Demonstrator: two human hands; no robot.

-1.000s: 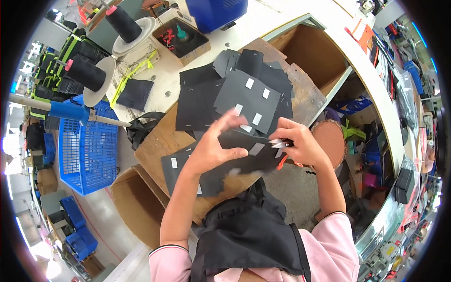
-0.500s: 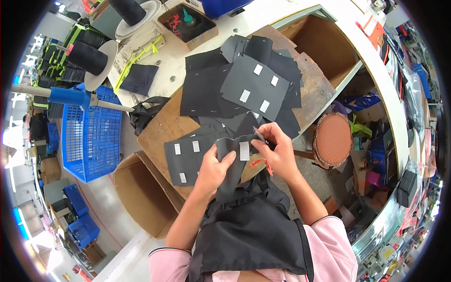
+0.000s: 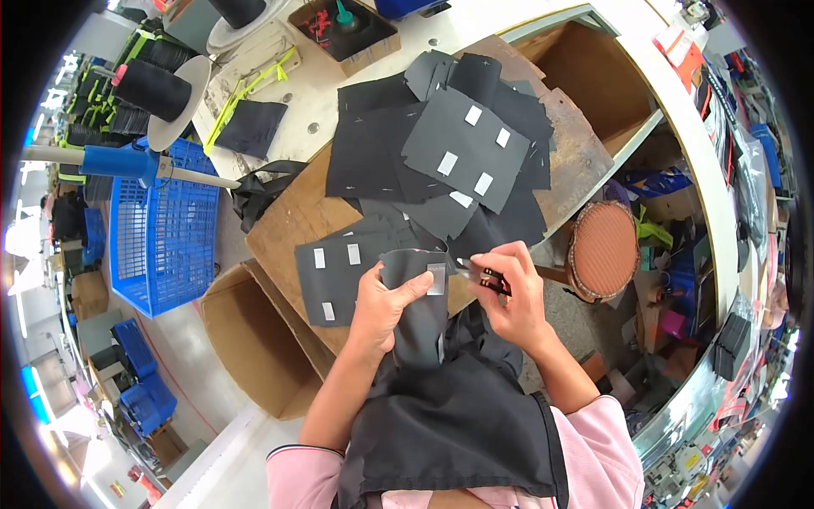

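Note:
My left hand (image 3: 378, 309) is closed on a dark grey fabric piece (image 3: 414, 332), thumb on top beside a white patch (image 3: 437, 281). The piece curves and hangs down over my apron. To its right, my right hand (image 3: 519, 299) grips small black-handled thread snips (image 3: 492, 280), whose tips point left at the piece's edge, slightly apart from it. A similar flat panel (image 3: 335, 284) with white patches lies left of my left hand. Beyond both hands is a loose pile of black pieces (image 3: 365, 157), topped by a grey panel (image 3: 462, 157) bearing several white patches.
A worn wooden board (image 3: 284, 225) carries the pieces. Left stand an open cardboard box (image 3: 254, 348) and a blue basket (image 3: 161, 246). Thread cones (image 3: 153, 92) and a tray (image 3: 373, 42) are at the back. A round stool (image 3: 604, 250) stands right, below an open drawer (image 3: 593, 81).
The snips have moved right, off the fabric edge, and the red cord at my right hand no longer shows. The held piece now hangs lower and more curved.

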